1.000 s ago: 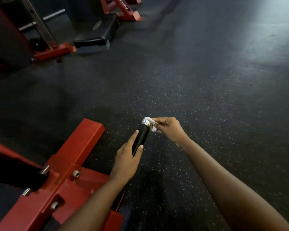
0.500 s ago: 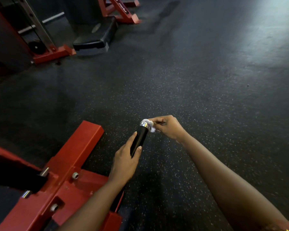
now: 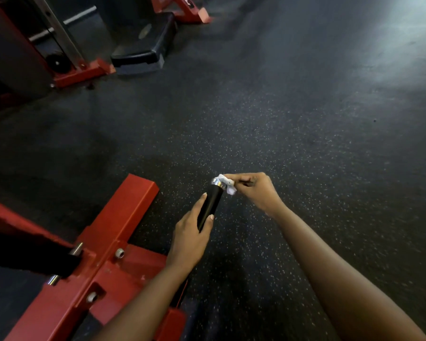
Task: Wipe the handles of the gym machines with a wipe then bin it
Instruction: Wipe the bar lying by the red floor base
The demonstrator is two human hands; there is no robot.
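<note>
**Wiping the chrome end of a black machine handle**

Holding the lower part of the black handle grip (image 3: 210, 205), the left hand (image 3: 188, 239) is closed around it, thumb on the near side and index finger laid along the far side. Above that hold, the grip rises tilted to the upper right and ends in a chrome end cap (image 3: 217, 183).

The right hand (image 3: 255, 190) is pinched tight on a small crumpled white wipe (image 3: 228, 184), fingertips together, pressing it against the right side of the chrome cap. Part of the wipe hangs just below the fingers, beside the top of the black sleeve.

To the left of the left hand's hold lies the red steel frame (image 3: 118, 217) of the machine, with bolts (image 3: 119, 253) showing on its face. Beneath both hands is dark speckled rubber flooring (image 3: 305, 143). Well beyond the hands, at upper left, a black aerobic step (image 3: 143, 45) sits next to another red machine base (image 3: 81, 73).

White lettering on a red frame at the top edge is too blurred to read.
</note>
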